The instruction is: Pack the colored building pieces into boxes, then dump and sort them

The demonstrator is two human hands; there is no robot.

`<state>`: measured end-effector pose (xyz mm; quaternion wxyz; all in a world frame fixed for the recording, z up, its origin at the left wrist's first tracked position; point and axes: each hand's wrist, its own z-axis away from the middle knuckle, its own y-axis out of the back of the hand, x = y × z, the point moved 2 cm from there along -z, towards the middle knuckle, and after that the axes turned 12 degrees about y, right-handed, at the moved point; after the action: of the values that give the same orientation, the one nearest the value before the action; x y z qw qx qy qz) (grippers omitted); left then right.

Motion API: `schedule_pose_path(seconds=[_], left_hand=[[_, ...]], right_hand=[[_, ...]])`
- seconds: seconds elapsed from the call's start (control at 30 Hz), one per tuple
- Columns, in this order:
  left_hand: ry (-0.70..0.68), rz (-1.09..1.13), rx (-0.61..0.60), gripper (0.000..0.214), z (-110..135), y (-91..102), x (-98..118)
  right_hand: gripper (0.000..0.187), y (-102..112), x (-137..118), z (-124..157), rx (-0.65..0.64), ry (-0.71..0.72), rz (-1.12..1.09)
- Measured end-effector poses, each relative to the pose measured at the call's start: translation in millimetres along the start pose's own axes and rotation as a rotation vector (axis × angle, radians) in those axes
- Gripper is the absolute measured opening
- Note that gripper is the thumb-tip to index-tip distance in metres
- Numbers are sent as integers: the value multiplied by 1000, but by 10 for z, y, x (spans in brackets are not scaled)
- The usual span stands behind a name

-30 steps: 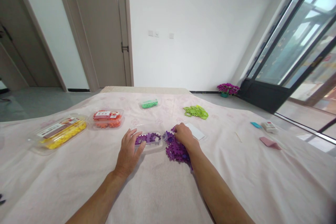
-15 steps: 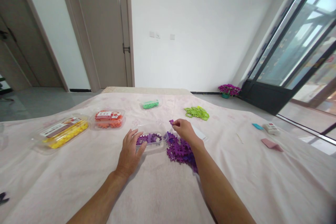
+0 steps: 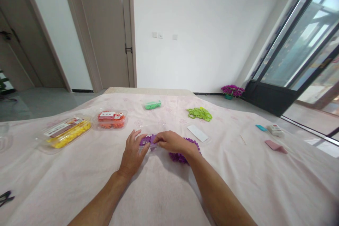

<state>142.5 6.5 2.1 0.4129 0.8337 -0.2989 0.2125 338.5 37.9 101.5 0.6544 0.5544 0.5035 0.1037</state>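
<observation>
A clear plastic box (image 3: 164, 124) with purple plastic building pieces (image 3: 145, 140) in it lies before me on the cloth. My left hand (image 3: 134, 152) grips its left end, with the fingers at the far side and the thumb at the near side. Over the right part of the box is my right hand (image 3: 169, 142), its fingertips pinched together down among the pieces; a purple piece shows at them, partly hidden. Beneath my right wrist lies a heap of loose purple interlocking pieces (image 3: 178, 158), partly covered by the hand and forearm.
Lidded boxes of yellow pieces (image 3: 70, 135) and orange-red pieces (image 3: 111, 120) stand at left, a box of green pieces (image 3: 153, 105) farther back. Lime-green pieces (image 3: 199, 113) lie loose. A white label (image 3: 198, 133), a pink cloth (image 3: 275, 146) and a small white pack (image 3: 275, 130) are on the right.
My right hand has moved left and down from above the purple heap into the box, bringing a purple piece with it. The white label shows more fully. My left hand stays at the box.
</observation>
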Motion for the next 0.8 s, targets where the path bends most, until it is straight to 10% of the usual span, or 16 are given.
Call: schedule_pose_path(seconds=[0.47,0.8], left_hand=[[12,19,6,29,-3,13,13],[33,1,0,28,-7,20,32]], right_hand=[[29,-141,-10,-82,26,-31,186],[33,386,272,197,310,-319,351]])
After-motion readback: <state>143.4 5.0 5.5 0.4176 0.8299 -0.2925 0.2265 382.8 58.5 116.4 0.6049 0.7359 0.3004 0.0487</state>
